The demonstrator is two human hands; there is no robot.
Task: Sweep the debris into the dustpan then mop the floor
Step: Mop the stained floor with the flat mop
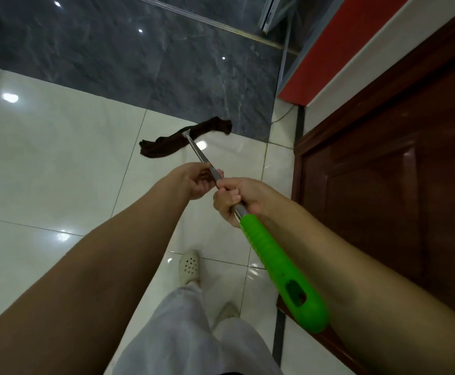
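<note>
Both hands hold the mop: right hand (233, 198) curled round the metal shaft (202, 155) above the green handle (280, 269), left hand (196, 182) pinching it farther along. The dark mop head (185, 140) lies on the white floor (58, 158), far from both grips (crosswise to the shaft).

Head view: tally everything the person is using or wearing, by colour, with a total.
Green: 1, the mop's grip
Silver: 1, the mop pole
Dark brown: 1, the mop cloth
Cream: 2, the shoes
Total: 5

Home interior: glossy tiled floor (58, 158), panelled wooden door (383, 198).
</note>
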